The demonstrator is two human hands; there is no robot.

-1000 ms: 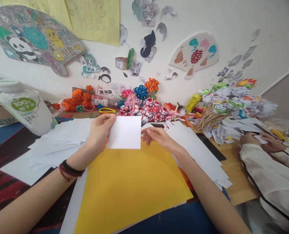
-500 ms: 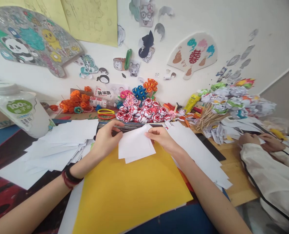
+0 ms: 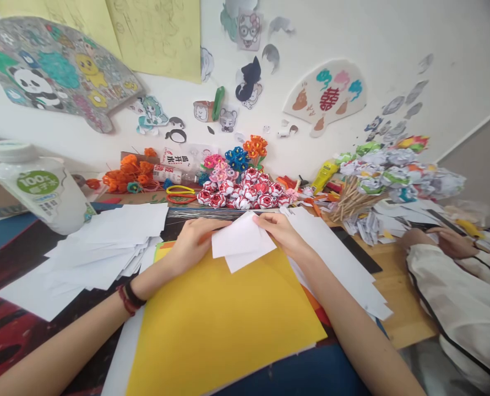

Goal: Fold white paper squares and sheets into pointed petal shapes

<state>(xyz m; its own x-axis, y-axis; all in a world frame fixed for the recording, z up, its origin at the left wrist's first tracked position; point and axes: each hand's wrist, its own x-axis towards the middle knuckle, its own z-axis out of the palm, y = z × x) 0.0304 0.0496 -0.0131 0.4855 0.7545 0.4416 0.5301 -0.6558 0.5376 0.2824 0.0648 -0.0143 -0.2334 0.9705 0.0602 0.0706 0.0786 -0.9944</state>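
Two overlapping white paper sheets (image 3: 243, 242), small and slightly fanned, are held up above a yellow sheet (image 3: 228, 319). My right hand (image 3: 284, 234) pinches them at their upper right corner between thumb and fingers. At their left edge my left hand (image 3: 195, 245) is closed on the paper, its fingers reaching along the top edge and partly hidden behind it. A loose pile of white paper sheets (image 3: 100, 253) lies left of my left forearm. Larger white sheets (image 3: 331, 258) are stacked beyond my right forearm.
Red-and-white paper flowers (image 3: 249, 190) line the back near the wall. A white bottle (image 3: 42, 190) stands at left. Stick-stemmed paper flowers (image 3: 389, 170) lie at right. A co-worker's hands (image 3: 451, 242) rest at the right edge of the table.
My left hand has moved right and taken hold of the papers' left side. The two sheets have shifted slightly right and turned, fanning further apart. The co-worker's hands have moved a little.
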